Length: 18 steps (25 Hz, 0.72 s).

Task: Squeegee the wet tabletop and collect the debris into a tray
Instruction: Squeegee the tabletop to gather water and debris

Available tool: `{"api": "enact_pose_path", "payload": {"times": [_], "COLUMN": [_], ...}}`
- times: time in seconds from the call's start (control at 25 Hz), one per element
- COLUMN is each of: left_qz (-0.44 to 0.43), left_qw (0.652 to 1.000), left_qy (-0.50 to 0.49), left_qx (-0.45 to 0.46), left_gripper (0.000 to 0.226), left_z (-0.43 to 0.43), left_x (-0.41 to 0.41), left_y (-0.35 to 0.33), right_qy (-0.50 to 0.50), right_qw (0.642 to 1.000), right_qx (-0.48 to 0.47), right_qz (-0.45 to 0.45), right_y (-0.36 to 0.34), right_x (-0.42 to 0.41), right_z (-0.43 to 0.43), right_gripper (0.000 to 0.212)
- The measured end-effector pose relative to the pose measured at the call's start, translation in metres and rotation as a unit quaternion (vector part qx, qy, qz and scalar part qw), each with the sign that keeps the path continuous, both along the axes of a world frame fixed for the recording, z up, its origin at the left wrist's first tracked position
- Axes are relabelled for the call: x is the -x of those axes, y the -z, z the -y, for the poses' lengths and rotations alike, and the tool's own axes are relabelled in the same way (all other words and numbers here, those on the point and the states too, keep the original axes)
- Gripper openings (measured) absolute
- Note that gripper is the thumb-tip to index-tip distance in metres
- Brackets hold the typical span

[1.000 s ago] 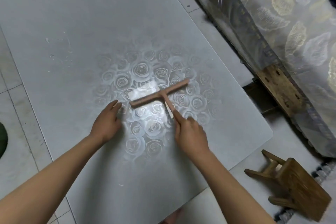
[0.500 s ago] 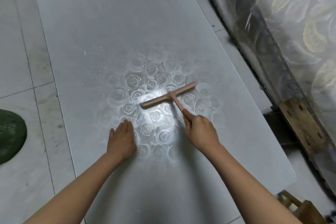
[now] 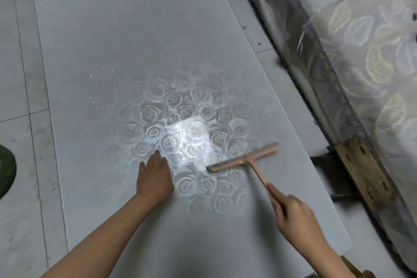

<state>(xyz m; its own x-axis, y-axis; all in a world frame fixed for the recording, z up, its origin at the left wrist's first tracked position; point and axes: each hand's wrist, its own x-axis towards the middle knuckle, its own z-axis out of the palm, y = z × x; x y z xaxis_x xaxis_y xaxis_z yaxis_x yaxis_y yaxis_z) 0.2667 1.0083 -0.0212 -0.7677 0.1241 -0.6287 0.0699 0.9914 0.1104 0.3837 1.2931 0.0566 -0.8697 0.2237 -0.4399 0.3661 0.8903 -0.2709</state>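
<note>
Flanking the tabletop (image 3: 135,29), a plastic-wrapped mattress (image 3: 365,56)

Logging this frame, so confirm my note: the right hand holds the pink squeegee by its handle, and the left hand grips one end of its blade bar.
Not quite. The left hand grips nothing: it lies flat on the tabletop, fingers straight, apart from the pink squeegee. The right hand does hold it by its handle, as the head view shows.
</note>
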Motion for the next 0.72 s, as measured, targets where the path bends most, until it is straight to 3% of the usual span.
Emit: {"api": "enact_pose_path", "payload": {"times": [0.2,0.32,0.48,0.6,0.72], "left_qz": [-0.006,0.035,0.081,0.085,0.086], "left_qw": [0.999,0.994,0.986,0.986,0.986], "left_qy": [-0.046,-0.093,-0.130,-0.125,-0.137], "left_qx": [0.029,0.042,0.061,0.067,0.051], "left_gripper": [0.067,0.067,0.056,0.061,0.066], "left_z": [-0.059,-0.092,-0.107,-0.106,-0.106], "left_x": [-0.002,-0.001,0.013,0.014,0.004], "left_y": [0.006,0.008,0.009,0.015,0.017], "right_qy": [-0.106,-0.153,-0.139,-0.215,-0.277], "right_qw": [0.993,0.987,0.990,0.976,0.959], "right_qx": [0.033,0.026,-0.003,0.030,0.048], "right_qz": [-0.036,-0.051,0.002,0.006,-0.032], "right_y": [0.026,0.001,-0.014,0.005,0.026], "right_x": [0.113,0.080,0.030,0.064,0.138], "right_z": [-0.011,-0.084,-0.190,-0.178,-0.127], "right_gripper": [0.044,0.042,0.044,0.057,0.050]}}
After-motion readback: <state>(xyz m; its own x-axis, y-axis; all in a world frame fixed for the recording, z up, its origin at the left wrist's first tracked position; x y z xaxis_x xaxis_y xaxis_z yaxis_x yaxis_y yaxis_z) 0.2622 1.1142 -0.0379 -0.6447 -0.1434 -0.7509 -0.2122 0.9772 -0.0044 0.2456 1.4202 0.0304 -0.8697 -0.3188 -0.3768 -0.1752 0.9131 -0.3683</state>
